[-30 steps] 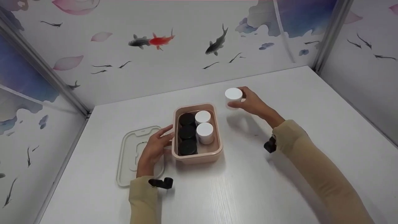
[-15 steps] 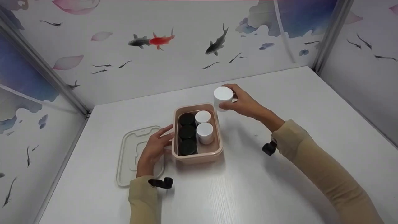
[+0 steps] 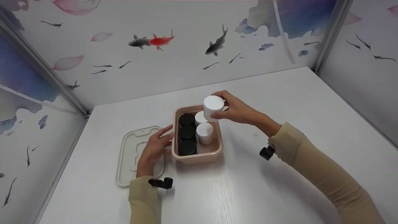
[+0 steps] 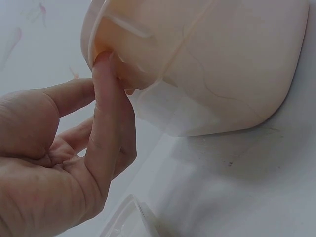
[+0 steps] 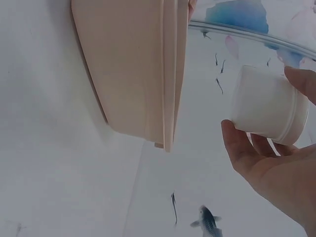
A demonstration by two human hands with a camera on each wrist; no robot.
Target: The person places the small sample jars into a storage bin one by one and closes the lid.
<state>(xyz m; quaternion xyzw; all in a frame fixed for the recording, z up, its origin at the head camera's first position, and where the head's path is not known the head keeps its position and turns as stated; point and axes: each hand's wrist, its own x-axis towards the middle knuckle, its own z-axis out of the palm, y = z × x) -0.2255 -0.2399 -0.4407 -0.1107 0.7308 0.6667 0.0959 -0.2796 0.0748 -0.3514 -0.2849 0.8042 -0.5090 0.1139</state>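
Note:
My right hand (image 3: 238, 109) grips a white lidded jar (image 3: 213, 108) between thumb and fingers, holding it upright above the far right part of a pink plastic box (image 3: 197, 157). In the right wrist view this jar (image 5: 266, 101) is apart from the box (image 5: 128, 64). Inside the box stand several black-lidded jars (image 3: 187, 133) in a column on the left. Two white jars stand on the right; the nearer white jar (image 3: 205, 133) shows fully, while the farther one is partly hidden by the held jar. My left hand (image 3: 154, 146) touches the box's left side, fingertips under its rim (image 4: 91, 39).
A pale grey-green lid (image 3: 126, 158) lies flat on the white table (image 3: 248, 193) left of the box, partly under my left forearm and hand. Walls with printed fish stand behind and at both sides. Each wrist wears a small black camera (image 3: 267, 152).
My right hand has carried the white jar leftward from the table's right side to above the box, dipping lower at the end. My left hand and the box have stayed put.

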